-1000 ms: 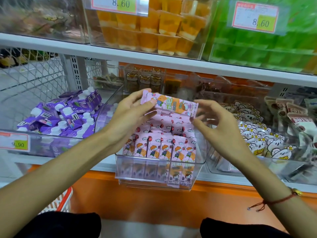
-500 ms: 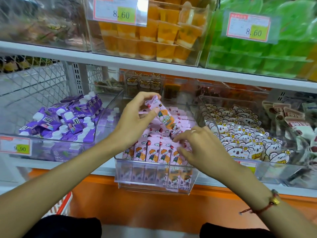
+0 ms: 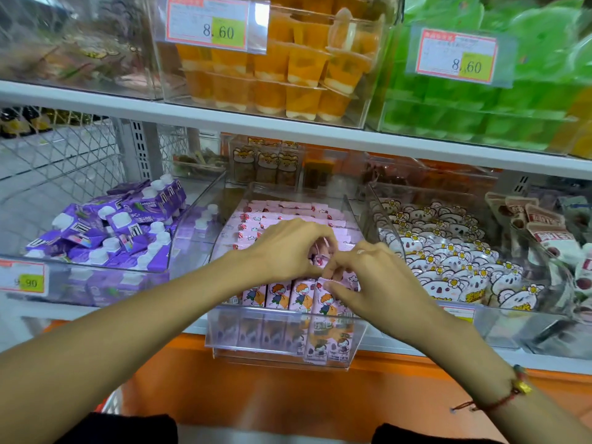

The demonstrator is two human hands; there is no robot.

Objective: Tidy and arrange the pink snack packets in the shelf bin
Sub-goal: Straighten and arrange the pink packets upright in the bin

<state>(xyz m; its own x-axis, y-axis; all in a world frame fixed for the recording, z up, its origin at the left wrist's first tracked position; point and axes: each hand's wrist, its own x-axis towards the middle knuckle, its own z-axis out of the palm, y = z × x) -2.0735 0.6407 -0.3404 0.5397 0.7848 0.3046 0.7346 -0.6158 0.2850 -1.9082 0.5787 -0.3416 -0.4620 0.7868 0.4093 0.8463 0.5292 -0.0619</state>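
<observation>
Lowered: both hands apparently pinching glossy pink packets inside clear bin.

Even, bright shop light falls from above, with soft shadows only. Glare streaks the clear bin walls at upper centre. The frame's edges bow outward (wide-angle lens), and the whole picture is slightly soft.

Left hand and right hand (fingers curled) meet, fingertips touching.
</observation>
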